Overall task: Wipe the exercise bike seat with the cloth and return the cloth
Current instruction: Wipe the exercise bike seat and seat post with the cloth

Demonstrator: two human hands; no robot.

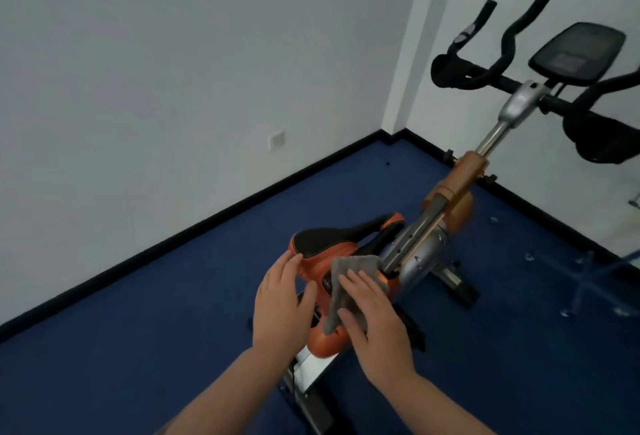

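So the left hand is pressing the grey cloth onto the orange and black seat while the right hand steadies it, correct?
Not quite: the head view shows the right hand pressing the grey cloth onto the orange and black seat, while the left hand steadies it.

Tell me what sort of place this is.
Probably a small gym or home workout room. An exercise bike with handlebars and a display stands on blue carpet in a corner of bare white walls. The right hand presses a grey cloth on the seat.
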